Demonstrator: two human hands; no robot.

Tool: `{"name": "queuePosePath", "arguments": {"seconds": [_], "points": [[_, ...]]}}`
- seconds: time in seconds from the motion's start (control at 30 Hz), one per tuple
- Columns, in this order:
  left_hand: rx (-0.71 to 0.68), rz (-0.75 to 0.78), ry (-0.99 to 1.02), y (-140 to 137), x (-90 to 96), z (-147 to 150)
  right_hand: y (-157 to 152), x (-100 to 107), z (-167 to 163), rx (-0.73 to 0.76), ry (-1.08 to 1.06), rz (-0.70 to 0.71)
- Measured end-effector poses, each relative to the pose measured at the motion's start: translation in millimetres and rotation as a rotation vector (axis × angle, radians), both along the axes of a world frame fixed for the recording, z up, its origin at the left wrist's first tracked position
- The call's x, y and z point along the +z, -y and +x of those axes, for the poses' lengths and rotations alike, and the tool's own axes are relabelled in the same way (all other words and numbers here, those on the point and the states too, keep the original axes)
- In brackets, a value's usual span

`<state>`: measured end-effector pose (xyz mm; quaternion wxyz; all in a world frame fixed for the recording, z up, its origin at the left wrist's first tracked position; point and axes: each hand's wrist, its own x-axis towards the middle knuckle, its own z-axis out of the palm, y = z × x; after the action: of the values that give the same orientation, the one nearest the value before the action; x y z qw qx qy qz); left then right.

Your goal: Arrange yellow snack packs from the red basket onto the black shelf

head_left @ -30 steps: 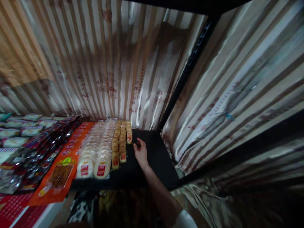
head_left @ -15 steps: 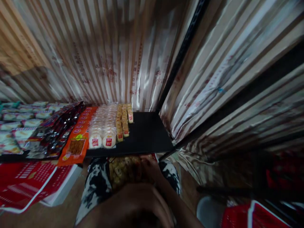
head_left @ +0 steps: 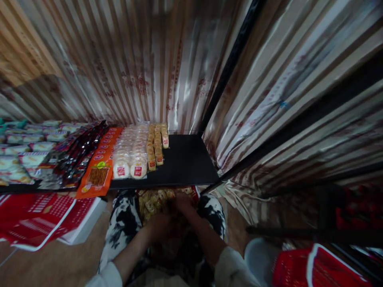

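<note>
Between my knees sits a red-edged container of small yellow-brown wrapped snacks (head_left: 154, 201). My right hand (head_left: 182, 201) reaches into it at the right side, its fingers too dark to make out. Closer to me, my left hand (head_left: 163, 225) is at the near edge of the snacks, and shadow hides its fingers. Above, on the black shelf (head_left: 188, 163), stand short rows of similar yellow wrapped snacks (head_left: 155, 147). Beside them are rows of round white packaged cakes (head_left: 130, 153).
Left along the shelf lie an orange snack bag (head_left: 97, 171), dark shiny packets (head_left: 76, 159) and white packets (head_left: 32, 147). A red carton (head_left: 44, 215) is below left. At lower right are a grey bucket (head_left: 260, 259) and a red bag (head_left: 295, 267). A black post (head_left: 221, 87) rises behind.
My left hand has moved forward from close to the camera to the snacks between my knees. My right hand stays in the container. The view has shifted slightly.
</note>
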<state>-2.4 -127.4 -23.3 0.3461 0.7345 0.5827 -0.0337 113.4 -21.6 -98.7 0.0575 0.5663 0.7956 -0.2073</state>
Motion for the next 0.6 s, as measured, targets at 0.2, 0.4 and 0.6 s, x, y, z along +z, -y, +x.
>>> {"name": "queuePosePath", "arguments": {"seconds": [0.2, 0.4, 0.6], "points": [[0.076, -0.06, 0.084, -10.4, -17.8, -3.2, -1.6, -13.3, -2.0, -0.022, 0.04, -0.012], [0.468, -0.056, 0.211, -31.5, -42.2, -5.5, -4.5, -5.6, 1.3, -0.059, -0.055, -0.088], [0.703, -0.035, 0.381, -36.9, -47.7, 0.5, 5.6, 7.0, 12.8, -0.067, -0.402, -0.21]]}}
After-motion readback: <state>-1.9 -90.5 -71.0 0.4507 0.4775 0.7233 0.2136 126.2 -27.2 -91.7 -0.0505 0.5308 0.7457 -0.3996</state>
